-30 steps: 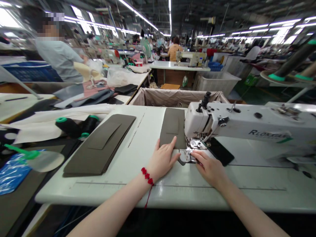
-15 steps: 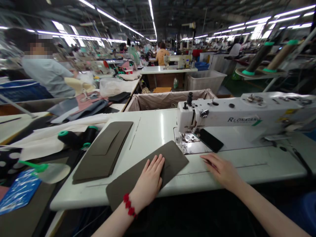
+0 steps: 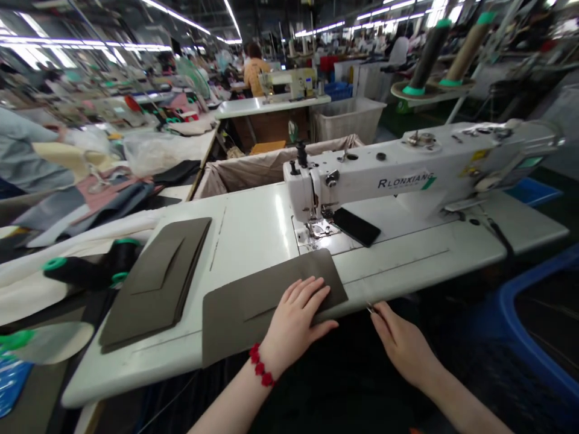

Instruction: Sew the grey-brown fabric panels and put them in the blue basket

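My left hand (image 3: pixel 296 319) lies flat on an olive-brown sheet panel (image 3: pixel 257 307), which sits at the table's front edge with a stitched slit line across it. Its fingers press down and hold nothing. My right hand (image 3: pixel 400 343) is just past that edge, below the table top and to the right of the panel. Its fingertips pinch a small pointed metal tool (image 3: pixel 371 308), mostly hidden by the fingers. A stack of matching panels (image 3: pixel 156 283) lies to the left on the white table (image 3: pixel 253 223).
A white RLONXIANG sewing machine (image 3: pixel 362 175) stands on the table, with a black phone (image 3: pixel 357 226) beside its needle plate. Dark thread cones (image 3: pixel 90 268) lie left of the stack. Behind stands a cloth-lined bin (image 3: pixel 271 166); a blue crate (image 3: pixel 529 319) sits lower right.
The panel has come out from under the presser foot and slid toward me to the table's front edge. My right hand has dropped past that edge, now pinching the small tool.
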Available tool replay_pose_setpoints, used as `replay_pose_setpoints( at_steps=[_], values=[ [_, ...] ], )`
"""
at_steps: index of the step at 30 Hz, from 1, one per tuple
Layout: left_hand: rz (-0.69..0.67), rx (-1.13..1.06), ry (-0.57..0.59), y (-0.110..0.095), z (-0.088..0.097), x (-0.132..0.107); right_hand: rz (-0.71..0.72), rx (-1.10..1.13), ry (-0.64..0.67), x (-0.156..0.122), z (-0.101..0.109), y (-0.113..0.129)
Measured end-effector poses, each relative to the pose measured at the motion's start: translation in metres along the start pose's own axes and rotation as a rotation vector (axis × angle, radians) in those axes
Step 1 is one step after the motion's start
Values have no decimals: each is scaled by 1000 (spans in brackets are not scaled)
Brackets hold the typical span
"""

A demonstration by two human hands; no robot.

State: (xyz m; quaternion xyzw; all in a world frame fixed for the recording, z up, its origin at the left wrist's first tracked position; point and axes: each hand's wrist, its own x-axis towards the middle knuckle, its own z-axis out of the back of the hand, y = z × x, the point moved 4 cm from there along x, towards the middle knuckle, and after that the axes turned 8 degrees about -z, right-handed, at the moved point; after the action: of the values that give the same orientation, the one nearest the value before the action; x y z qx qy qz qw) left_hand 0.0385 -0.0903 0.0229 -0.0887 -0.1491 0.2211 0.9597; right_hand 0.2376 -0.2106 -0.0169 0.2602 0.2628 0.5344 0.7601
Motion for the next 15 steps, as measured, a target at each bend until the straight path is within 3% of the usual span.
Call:
replay_pose_setpoints(
  at_steps=[3,7,15],
  values=[
    [51,-22,-103,-24,-18,5,3,-9,1,-1,-5,4],
    [82,-13,-175,-36,-34,6,47,-108,-3,1,-13,7],
    [149,-165,-223,-34,-31,2,119,-164,26,4,-23,16]
  ],
)
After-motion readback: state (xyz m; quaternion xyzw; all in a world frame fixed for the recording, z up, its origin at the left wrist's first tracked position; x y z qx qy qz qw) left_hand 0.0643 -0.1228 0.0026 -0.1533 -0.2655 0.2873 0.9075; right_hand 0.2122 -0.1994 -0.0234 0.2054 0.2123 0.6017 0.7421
